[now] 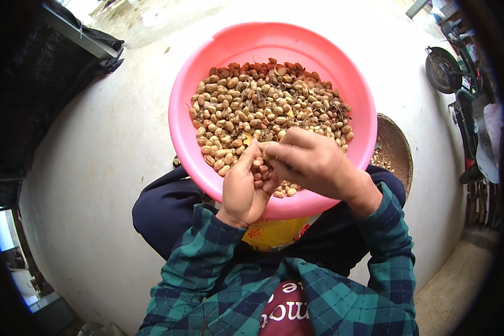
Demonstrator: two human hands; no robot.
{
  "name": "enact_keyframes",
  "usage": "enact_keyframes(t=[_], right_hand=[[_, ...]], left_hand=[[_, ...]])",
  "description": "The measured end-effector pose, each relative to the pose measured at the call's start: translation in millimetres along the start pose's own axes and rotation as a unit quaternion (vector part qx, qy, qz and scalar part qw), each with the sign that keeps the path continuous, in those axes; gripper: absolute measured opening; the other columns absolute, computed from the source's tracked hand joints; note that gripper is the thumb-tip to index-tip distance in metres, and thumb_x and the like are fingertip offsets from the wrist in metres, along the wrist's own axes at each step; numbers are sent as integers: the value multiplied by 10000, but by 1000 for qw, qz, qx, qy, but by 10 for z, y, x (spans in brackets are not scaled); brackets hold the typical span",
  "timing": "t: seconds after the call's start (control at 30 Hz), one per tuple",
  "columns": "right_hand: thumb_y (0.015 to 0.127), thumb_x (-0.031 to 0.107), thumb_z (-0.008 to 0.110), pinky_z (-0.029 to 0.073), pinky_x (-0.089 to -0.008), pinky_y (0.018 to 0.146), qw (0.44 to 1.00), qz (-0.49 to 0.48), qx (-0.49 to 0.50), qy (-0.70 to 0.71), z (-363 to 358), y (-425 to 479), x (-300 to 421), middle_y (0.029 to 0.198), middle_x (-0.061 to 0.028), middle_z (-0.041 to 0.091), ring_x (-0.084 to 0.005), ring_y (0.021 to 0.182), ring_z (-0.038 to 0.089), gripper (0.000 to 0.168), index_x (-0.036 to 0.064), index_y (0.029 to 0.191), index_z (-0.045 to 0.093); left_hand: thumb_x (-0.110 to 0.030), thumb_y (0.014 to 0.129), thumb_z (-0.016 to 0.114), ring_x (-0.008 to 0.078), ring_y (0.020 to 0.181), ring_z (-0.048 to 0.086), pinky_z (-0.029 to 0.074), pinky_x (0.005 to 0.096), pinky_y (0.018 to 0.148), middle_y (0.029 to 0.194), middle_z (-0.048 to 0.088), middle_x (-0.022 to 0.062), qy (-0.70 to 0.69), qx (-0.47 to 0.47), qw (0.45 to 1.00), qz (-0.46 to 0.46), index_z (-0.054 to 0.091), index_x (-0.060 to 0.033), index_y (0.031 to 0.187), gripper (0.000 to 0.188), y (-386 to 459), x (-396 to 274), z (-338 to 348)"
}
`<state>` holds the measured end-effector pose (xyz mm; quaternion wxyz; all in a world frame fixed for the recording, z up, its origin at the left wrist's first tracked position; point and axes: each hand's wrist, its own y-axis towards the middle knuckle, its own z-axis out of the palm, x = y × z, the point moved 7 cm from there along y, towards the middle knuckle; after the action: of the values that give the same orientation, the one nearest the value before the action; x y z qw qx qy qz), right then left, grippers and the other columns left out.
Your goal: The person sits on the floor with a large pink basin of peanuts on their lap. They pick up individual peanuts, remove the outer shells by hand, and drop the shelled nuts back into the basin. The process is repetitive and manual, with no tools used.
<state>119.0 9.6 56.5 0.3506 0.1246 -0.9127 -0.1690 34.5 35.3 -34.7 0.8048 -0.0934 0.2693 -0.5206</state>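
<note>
A pink plastic basin (273,208) holds a heap of unshelled peanuts (235,101) mixed with dry stems and leaves. Over its near edge, my left hand (245,185) is cupped around several shelled peanut kernels (259,171), with its thumb and fingertips raised. My right hand (319,161) meets the left fingertips, its fingers bent together at a pale peanut shell (268,145) that both hands touch. The right fingers are slightly blurred and partly hide the shell.
A round woven basket (405,168) with small pale pieces inside stands on the floor, right of the basin. A yellow printed bag (273,235) lies below the basin, between the legs. At the far right is a wheeled vehicle (445,71); dark sheeting (38,84) hangs at left.
</note>
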Motion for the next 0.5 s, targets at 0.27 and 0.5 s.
enact_keyframes(t=[0.27, 0.5], right_hand=[[768, 47, 525, 360, -162, 439, 553, 394, -145, 720, 171, -279, -561, 742, -49, 589, -58, 585, 510, 138, 47, 906, 522], [772, 39, 601, 473, -241, 561, 951, 220, -11, 217, 111, -160, -399, 822, -81, 617, -140, 672, 602, 119, 16, 881, 641]], left_hand=[[-130, 948, 289, 251, 1156, 480, 359, 367, 1035, 1224, 491, 184, -100, 20, 995, 2, 404, 59, 1243, 369, 7, -5, 64], [-154, 944, 316, 158, 976, 550, 403, 321, 984, 1217, 506, 156, -98, -8, 995, 13, 402, 47, 1260, 385, -13, -9, -47]])
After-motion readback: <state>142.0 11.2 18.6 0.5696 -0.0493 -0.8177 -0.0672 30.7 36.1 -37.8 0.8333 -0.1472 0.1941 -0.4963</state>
